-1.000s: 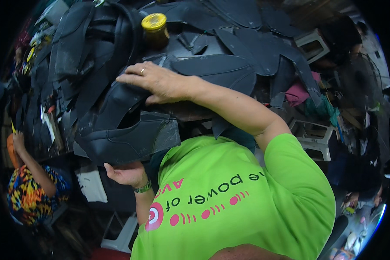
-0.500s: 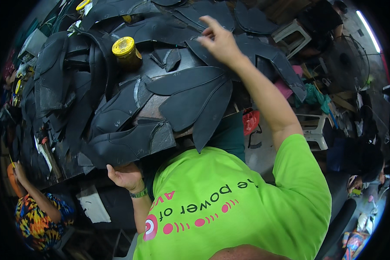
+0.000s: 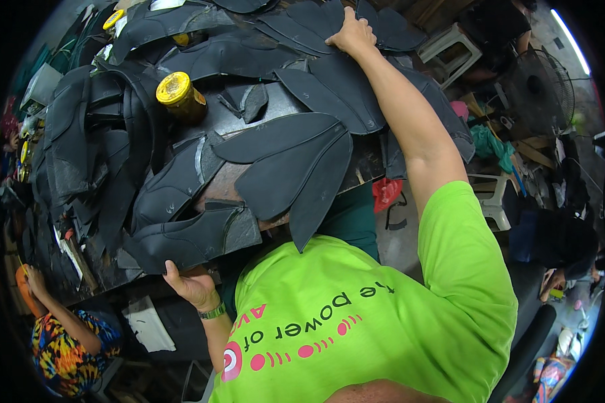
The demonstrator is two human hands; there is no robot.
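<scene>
At the near edge of a crowded worktable (image 3: 212, 121), my left hand (image 3: 193, 287) is touching a curved black panel (image 3: 181, 238), its thumb standing out against the edge and its fingers partly hidden below; whether they are gripping I cannot tell. The panel is lying at near left, seemingly with its lower edge jutting from the table, so my hand is probably steadying it from beneath. At the far side, my right hand (image 3: 353, 33) is resting among flat black pieces (image 3: 309, 30), index finger extended and other fingers curling; whether it is pinching one I cannot tell.

Leaf-shaped pieces (image 3: 269, 188) are spreading across the middle, overlapping, perhaps to save space. A yellow-lidded jar (image 3: 185, 101) is standing farther off, beside a folded black scrap (image 3: 252, 104), apparently within easy reach. Arched black pieces (image 3: 67, 141) are piling up at left.

Around the table, a co-worker in a bright patterned top (image 3: 67, 346) is sitting at near left. On the right, a white plastic stool (image 3: 450, 50) and a fan (image 3: 541, 87) are standing, while a light tube (image 3: 571, 41) is glowing at far right.
</scene>
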